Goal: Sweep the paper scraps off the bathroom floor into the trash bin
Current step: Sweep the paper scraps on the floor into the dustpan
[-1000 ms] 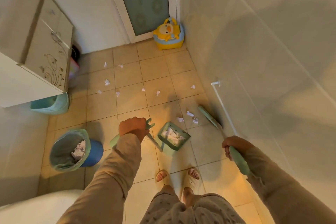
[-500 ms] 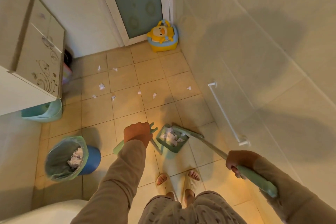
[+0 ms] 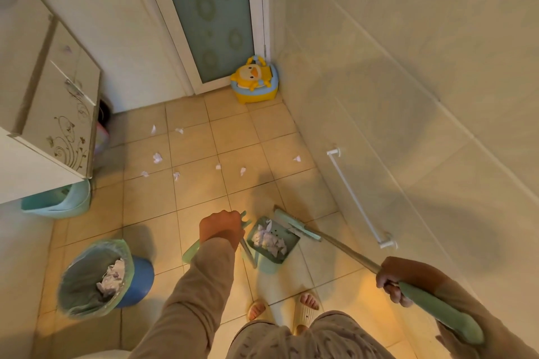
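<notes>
My left hand (image 3: 221, 227) grips the green handle of a long dustpan (image 3: 288, 234), whose tray rests on the tiled floor and holds crumpled white paper. My right hand (image 3: 396, 280) is closed on the green grip of a broom (image 3: 297, 227); its head lies at the tray's far right edge. Several paper scraps (image 3: 157, 158) lie scattered on the tiles beyond the pan, one of them (image 3: 297, 158) close to the right wall. The blue trash bin (image 3: 140, 280) with a green liner stands at lower left, paper inside it.
A white cabinet (image 3: 58, 114) juts out at left with a teal basin (image 3: 58, 202) beneath it. A yellow duck potty (image 3: 254, 83) sits by the frosted door. A white towel bar (image 3: 357, 198) runs along the right wall. My feet in slippers (image 3: 306, 310) stand behind the pan.
The broom head swept from the right side of the floor up to the dustpan's mouth, and the scraps that lay beside the pan are now inside it. My left hand kept the pan still.
</notes>
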`<state>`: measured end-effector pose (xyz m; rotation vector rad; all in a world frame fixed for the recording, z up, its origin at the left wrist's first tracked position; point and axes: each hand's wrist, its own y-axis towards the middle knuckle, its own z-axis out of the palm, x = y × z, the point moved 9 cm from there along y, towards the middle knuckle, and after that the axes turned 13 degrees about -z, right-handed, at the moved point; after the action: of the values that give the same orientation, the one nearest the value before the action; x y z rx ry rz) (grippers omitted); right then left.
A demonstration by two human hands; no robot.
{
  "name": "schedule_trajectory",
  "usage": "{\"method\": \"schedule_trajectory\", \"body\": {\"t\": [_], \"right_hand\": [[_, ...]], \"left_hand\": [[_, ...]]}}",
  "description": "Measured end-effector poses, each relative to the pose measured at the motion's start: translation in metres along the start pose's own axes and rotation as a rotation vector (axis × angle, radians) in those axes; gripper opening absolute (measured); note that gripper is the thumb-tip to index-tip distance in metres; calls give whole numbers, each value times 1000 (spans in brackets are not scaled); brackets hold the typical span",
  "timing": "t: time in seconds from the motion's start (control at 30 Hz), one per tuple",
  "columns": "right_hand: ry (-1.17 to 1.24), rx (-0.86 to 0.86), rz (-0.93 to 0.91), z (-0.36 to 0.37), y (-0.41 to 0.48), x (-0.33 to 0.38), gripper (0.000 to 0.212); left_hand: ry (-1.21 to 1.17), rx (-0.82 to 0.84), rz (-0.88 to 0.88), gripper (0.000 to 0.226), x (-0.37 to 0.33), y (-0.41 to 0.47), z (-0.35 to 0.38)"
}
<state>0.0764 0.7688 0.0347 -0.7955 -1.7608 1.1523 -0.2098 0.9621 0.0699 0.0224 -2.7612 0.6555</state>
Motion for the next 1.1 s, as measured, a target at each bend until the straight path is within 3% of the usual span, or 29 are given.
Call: {"method": "schedule_trajectory", "body": {"t": [0.2,0.33,0.37,0.5,0.6,1.1], "right_hand": [[-39,-25,-84,34,20,24,39],[-201,-13,-210,61,27,48,20],[-253,52,-164,66,28,43,19],[9,90,71,53,16,7,31],[121,35,95,39,11,-8,32],[422,-49,-66,50,40,16,62]], "left_hand": [[4,5,7,32,0,-4,1],[13,-3,18,29,-1,-7,2],[19,-11,24,29,-1,-7,2],[2,-21,32,29,1,-2,-2],[-56,-9,14,31,11,4,-5],[-167,-8,-44,38,72,19,5]]}}
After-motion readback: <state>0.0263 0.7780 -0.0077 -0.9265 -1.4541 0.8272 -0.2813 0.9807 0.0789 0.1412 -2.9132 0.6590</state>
